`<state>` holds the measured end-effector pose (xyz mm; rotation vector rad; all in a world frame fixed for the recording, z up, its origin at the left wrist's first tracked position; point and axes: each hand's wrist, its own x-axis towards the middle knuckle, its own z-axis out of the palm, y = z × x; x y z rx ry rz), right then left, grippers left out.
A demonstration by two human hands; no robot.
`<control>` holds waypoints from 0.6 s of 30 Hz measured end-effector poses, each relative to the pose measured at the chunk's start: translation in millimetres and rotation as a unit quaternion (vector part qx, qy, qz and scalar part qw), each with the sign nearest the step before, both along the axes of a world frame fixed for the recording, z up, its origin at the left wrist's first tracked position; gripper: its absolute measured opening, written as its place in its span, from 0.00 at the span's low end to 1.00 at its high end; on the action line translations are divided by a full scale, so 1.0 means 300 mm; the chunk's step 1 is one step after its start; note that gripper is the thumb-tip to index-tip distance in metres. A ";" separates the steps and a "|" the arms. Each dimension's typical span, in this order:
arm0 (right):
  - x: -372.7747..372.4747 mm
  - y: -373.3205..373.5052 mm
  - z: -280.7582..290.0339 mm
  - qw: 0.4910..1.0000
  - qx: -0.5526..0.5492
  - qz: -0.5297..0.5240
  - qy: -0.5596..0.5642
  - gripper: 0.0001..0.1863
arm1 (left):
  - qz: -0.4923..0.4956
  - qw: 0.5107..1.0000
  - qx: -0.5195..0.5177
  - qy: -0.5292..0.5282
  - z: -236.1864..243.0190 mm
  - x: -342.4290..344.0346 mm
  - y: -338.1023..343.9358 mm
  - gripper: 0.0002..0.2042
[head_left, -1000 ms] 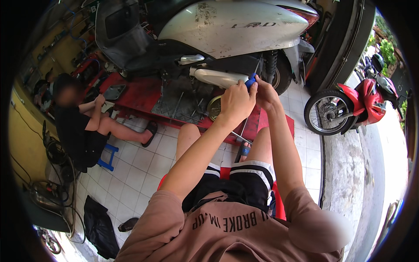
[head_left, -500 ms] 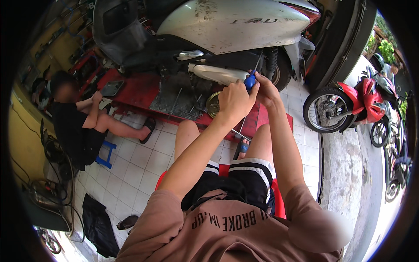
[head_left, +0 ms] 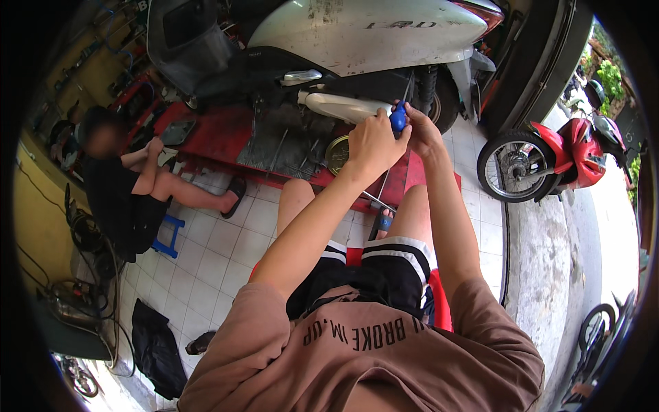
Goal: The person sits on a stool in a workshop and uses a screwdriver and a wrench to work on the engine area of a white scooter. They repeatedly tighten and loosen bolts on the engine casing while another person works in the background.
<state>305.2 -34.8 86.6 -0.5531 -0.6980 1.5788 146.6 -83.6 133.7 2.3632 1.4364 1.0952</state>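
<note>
My left hand (head_left: 367,143) and my right hand (head_left: 424,134) meet around a small rounded blue object (head_left: 399,118), fingers closed on it. A thin metal rod runs near it; whether they join I cannot tell. Just beyond are the silver scooter (head_left: 364,38), its light exhaust cover (head_left: 329,105) and the black rear shock (head_left: 430,89). Below my hands, a round golden tin (head_left: 336,158) sits on the red lift platform (head_left: 240,158), with a long metal bar (head_left: 376,200) at its near edge.
A co-worker (head_left: 123,185) sits at left on a blue stool (head_left: 168,237), hands together near a dark plate (head_left: 178,132). A red motorbike (head_left: 576,154) stands at right. Hoses (head_left: 79,226) and black cloth (head_left: 154,350) lie left. My knees are beneath my arms.
Both my hands have moved slightly upward and away from me with the blue object, still gripping it. At the right rim, passing street motorbikes have changed position.
</note>
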 end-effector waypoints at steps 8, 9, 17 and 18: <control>0.014 0.026 -0.006 0.997 0.050 0.056 0.033 0.14 | -0.032 0.983 -0.138 -0.120 -0.038 0.040 0.075 0.29; 0.018 0.022 -0.009 0.995 0.075 0.066 0.019 0.15 | -0.033 0.985 -0.126 -0.117 -0.038 0.039 0.068 0.29; 0.007 0.043 -0.027 0.999 -0.031 -0.016 -0.019 0.14 | -0.048 0.994 -0.077 -0.059 -0.035 0.023 0.030 0.28; -0.018 0.020 0.018 0.998 -0.028 -0.045 -0.033 0.14 | -0.052 0.991 -0.098 -0.072 -0.041 0.025 0.037 0.28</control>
